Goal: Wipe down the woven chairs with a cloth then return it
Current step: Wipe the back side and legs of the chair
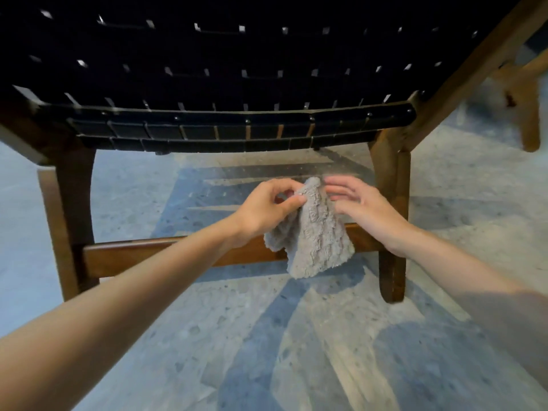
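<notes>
A woven chair fills the top of the view, with black straps point(207, 69) stretched over a brown wooden frame point(71, 203). Below its seat edge hangs a fluffy grey cloth point(317, 235). My left hand point(267, 209) pinches the cloth's top corner between thumb and fingers. My right hand point(364, 206) hovers just right of the cloth with fingers straight and slightly spread, their tips near its upper edge. The cloth hangs in front of the chair's low wooden crossbar point(166, 253).
The floor is speckled grey-blue stone point(267, 336) with shadow bands across it. The chair's right rear leg point(393, 232) stands just behind my right hand. Part of another wooden chair frame point(525, 93) shows at the upper right.
</notes>
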The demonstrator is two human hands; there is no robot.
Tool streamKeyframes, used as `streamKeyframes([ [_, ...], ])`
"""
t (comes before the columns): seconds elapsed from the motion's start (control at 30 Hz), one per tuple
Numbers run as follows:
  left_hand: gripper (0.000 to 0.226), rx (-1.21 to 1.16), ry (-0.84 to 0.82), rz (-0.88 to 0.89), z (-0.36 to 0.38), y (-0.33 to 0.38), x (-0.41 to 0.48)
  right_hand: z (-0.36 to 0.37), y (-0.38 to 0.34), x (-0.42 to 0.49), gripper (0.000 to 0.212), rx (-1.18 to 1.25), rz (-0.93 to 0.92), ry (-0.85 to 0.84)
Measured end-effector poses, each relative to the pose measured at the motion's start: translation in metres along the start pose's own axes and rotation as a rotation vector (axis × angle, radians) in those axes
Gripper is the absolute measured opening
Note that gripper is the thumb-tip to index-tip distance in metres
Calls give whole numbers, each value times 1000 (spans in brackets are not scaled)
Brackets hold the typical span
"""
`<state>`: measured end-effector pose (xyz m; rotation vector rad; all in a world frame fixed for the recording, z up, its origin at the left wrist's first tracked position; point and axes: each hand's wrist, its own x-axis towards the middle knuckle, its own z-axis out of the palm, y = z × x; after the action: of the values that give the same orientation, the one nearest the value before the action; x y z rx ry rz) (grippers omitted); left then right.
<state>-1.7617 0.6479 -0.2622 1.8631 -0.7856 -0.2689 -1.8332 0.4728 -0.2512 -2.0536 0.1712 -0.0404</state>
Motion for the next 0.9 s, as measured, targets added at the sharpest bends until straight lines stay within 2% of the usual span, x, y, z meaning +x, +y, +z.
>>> streamKeyframes([
  [0.13, 11, -137, 97, -88, -5, -6, -11, 30, -9, -8, 51, 121, 45, -138],
  [0.23, 9, -164, 195, -88, -14, -6, -15, 48, -12, -6, 50, 118, 69, -150],
  [0.3, 13, -171, 213, -81, -22, -7, -16, 57, -12, -1, 37, 127, 54, -109],
  [0.37, 24, -117, 235, -127, -27, -13, -12, 64, -10, 5, 19, 212, 51, 13],
  [0.43, 35, -17, 246, -226, -29, -22, -10, 67, 0, 13, 14, 256, 81, 183],
  [0.57, 39, 139, 188, -173, -31, -38, -11, 57, 21, 34, 34, -36, 100, 678],
  [0.63, 39, 203, 167, -141, -32, -48, -8, 45, 24, 46, 40, -71, 94, 867],
  [0.77, 33, 370, 97, -144, -27, -70, 1, 21, 32, 71, 42, -81, 44, 1027],
  [0.9, 36, 384, 80, -200, -16, -85, 13, 7, 41, 97, 37, -87, 46, 1145],
])
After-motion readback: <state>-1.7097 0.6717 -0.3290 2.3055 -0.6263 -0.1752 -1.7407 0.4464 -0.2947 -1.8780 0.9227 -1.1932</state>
